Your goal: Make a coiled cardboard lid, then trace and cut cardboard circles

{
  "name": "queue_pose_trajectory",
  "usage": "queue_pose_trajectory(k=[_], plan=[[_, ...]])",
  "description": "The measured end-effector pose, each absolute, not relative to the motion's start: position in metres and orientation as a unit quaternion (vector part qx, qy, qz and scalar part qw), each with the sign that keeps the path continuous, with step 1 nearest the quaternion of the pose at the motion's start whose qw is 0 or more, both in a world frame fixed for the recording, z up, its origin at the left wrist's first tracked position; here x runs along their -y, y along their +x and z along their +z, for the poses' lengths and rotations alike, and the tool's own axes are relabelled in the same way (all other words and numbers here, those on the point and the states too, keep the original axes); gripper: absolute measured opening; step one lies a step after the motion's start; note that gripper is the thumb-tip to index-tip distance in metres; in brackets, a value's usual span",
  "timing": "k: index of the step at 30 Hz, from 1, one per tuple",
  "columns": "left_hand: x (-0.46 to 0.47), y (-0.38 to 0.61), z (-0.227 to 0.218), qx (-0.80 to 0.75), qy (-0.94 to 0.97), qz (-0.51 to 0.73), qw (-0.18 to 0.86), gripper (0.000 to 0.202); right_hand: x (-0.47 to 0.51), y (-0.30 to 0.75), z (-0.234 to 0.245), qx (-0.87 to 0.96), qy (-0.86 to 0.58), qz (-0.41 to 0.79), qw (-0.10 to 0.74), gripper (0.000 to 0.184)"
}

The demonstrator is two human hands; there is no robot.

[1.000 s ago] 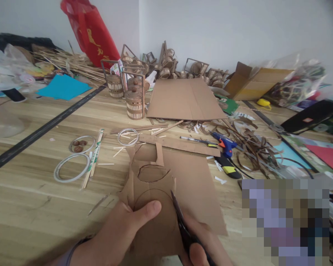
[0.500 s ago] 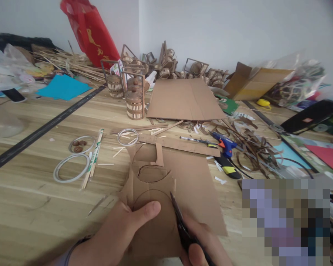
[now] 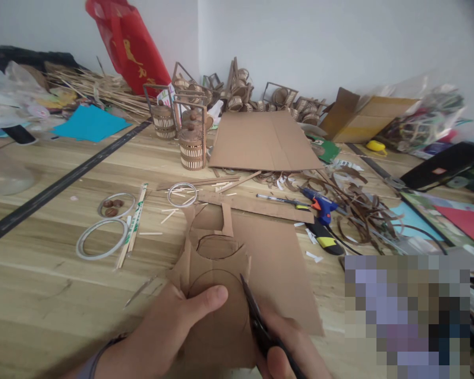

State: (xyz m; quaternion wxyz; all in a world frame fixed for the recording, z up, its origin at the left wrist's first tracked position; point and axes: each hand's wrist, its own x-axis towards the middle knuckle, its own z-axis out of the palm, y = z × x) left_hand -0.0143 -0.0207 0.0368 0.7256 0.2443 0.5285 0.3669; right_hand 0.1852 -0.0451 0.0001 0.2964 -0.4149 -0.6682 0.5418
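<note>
My left hand [image 3: 181, 321] grips a piece of brown cardboard [image 3: 221, 326] by its left side, thumb lying on top. A circle is drawn on that piece, and rounded cut-outs show toward its far end. My right hand [image 3: 292, 342] is closed around the dark handles of scissors [image 3: 256, 316]. Their blade lies along the right part of the drawn circle; whether the blades are apart is hard to make out. Beneath lies a larger cardboard sheet [image 3: 280, 263]. A cardboard strip [image 3: 260, 208] rests beyond the cut-outs.
To the left are tape rolls [image 3: 101, 238], brown beads [image 3: 111, 211] and wrapped chopsticks [image 3: 134, 226]. A blue glue gun [image 3: 319, 205] and a utility knife [image 3: 324, 239] lie right. Small bamboo baskets [image 3: 191, 150] and a big cardboard sheet [image 3: 264, 139] stand further back.
The cardboard has shifted very slightly left in my left hand's grip. The scissors' tip has moved a little left along the drawn line.
</note>
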Motion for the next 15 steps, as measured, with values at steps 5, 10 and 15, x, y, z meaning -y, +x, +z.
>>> queue_pose_trajectory(k=[5,10,15], plan=[[0.0204,-0.0175,0.0320,-0.511,0.241,0.352,0.746,0.045,0.0455,0.1864,-0.0032,0.665,-0.415,0.550,0.287,0.078],[0.0203,-0.0203,0.0336,-0.525,0.246,0.331,0.744,0.042,0.0450,0.1865,-0.0036,0.674,-0.416,0.541,0.283,0.079],[0.0198,-0.0190,0.0388,-0.522,0.261,0.335,0.740,0.042,0.0447,0.1862,-0.0019,0.669,-0.419,0.547,0.277,0.081]])
